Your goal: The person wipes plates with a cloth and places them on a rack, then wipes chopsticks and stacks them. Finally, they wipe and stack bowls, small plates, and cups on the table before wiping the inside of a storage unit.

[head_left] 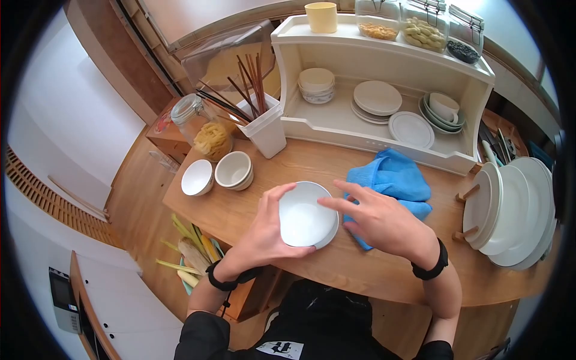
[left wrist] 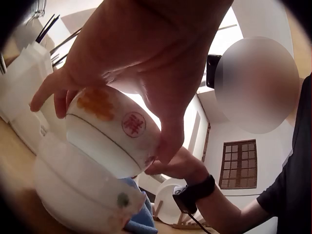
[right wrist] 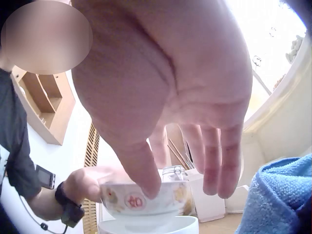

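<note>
Right now I am holding a white bowl (head_left: 307, 217) directly above a lower bowl (left wrist: 80, 185), near the front edge of the wooden counter (head_left: 372, 277). My left hand (head_left: 267, 231) is pinching the white bowl across its width, the fingers wrapping the far-left side while the thumb is pressing on the near side close to the rim. The fingers of my right hand (head_left: 384, 219) are spreading loosely, holding nothing; the index is pointing across the right side of the rim, and whether it is touching I cannot tell. Whether the two bowls are touching each other is also hiding from me.

The wall is looking glazed and smooth, with printed flowers and a red character outside, so I am expecting it to be stiff, fairly light and a little slippery, more so if my skin is damp. I am judging it to be china, likely to chip if its foot is knocking the rim underneath. The best hold, I am thinking, is the outer wall just under the rim, from two opposite sides, with a light, even squeeze. The blue cloth (head_left: 390, 180) just beyond my right hand is looking soft and limp; any fold of it is offering an easy pinch.
</note>
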Demonstrator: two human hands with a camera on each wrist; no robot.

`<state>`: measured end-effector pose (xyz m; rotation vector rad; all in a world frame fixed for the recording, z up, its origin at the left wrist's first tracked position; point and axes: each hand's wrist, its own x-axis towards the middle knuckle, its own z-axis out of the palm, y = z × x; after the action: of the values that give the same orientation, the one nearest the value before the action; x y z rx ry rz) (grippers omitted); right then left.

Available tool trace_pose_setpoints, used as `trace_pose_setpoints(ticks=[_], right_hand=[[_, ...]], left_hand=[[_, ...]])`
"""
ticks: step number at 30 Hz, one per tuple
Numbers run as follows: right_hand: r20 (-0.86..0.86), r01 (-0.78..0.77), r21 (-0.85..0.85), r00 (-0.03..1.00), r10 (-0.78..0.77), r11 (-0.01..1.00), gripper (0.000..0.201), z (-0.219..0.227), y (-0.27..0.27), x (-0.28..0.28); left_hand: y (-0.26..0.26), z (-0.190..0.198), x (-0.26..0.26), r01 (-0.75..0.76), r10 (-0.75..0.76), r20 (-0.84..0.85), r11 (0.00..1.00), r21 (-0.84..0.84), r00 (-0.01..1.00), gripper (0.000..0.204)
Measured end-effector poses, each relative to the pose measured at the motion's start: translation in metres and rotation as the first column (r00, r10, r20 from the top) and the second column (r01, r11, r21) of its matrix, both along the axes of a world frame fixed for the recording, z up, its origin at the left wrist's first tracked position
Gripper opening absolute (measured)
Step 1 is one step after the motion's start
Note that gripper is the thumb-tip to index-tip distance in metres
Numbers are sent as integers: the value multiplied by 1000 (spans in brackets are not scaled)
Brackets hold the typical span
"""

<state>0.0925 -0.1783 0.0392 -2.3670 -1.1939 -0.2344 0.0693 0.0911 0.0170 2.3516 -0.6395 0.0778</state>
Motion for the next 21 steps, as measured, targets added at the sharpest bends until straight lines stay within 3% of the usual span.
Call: trace_pose_setpoints(ticks=[2, 11, 21], right_hand=[[-45, -58, -25, 997, 57, 998, 53, -1, -1, 0], [-147, -28, -68, 989, 18, 997, 20, -13, 2, 5], [-197, -17, -103, 980, -4, 995, 14, -10, 7, 5]], left_hand=[[-5, -12, 4, 19, -19, 24, 1000, 15, 1000, 118], [-6, -33, 10, 94, -94, 7, 995, -23, 996, 116], [-5, -36, 5, 54, -54, -47, 999, -6, 997, 120]])
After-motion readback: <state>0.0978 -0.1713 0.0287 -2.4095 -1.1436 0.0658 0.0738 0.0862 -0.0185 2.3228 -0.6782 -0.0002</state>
